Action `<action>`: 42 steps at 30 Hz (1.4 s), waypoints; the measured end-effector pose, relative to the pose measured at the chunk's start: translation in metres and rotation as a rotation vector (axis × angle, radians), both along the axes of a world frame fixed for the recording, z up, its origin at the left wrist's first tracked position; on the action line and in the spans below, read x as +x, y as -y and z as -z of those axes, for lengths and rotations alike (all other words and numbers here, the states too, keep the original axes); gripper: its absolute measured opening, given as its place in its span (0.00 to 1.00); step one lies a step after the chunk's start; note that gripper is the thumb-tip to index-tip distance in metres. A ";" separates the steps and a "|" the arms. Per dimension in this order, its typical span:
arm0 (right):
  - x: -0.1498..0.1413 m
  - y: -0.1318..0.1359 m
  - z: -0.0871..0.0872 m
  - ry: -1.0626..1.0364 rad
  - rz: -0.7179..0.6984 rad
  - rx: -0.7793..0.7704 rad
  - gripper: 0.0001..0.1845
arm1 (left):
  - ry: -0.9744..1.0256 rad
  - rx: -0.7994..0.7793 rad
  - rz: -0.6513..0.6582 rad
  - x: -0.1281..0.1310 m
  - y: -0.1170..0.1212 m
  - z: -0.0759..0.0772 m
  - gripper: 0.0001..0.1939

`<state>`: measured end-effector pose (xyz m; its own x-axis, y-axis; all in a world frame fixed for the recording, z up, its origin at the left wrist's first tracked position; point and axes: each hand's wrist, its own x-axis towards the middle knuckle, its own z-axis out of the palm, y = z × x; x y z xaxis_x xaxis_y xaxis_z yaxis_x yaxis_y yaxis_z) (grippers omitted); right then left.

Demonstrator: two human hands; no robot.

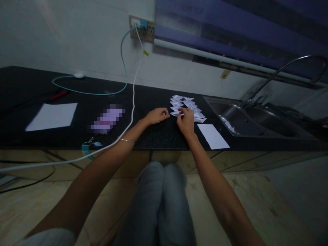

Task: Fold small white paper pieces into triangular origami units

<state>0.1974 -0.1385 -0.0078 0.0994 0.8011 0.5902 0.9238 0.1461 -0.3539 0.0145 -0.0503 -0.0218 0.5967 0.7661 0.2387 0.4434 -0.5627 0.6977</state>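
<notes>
Two rows of small folded white paper pieces (196, 111) lie close together at the back of the dark counter. My right hand (186, 120) reaches over the near end of the left row, its bent fingers and thumb around a folded paper piece (182, 111) there. Part of that piece is hidden by the fingers. Left of the rows, my left hand (156, 115) rests at the counter with its fingers curled in and no object showing in them. Just right of my right hand lies a flat white sheet (213, 136).
A larger white sheet (52, 117), a red pen-like object (58, 95) and a blurred-out purple item (107, 120) lie to the left. A white cable (133, 99) runs from the wall socket (141, 29) across my left forearm. The metal sink (237, 119) is at right.
</notes>
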 end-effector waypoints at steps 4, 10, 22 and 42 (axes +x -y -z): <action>0.024 0.036 -0.012 0.002 0.011 0.030 0.17 | -0.036 0.015 0.016 0.000 -0.002 0.000 0.15; 0.090 0.100 -0.031 0.272 0.276 -0.497 0.32 | -0.093 0.027 0.002 0.001 -0.002 -0.003 0.15; 0.092 0.122 -0.037 0.496 0.288 -0.698 0.23 | -0.011 -0.014 0.064 -0.001 -0.004 -0.002 0.13; 0.091 0.124 -0.074 0.431 0.379 -0.436 0.16 | 0.032 -0.033 0.094 -0.002 0.002 -0.008 0.14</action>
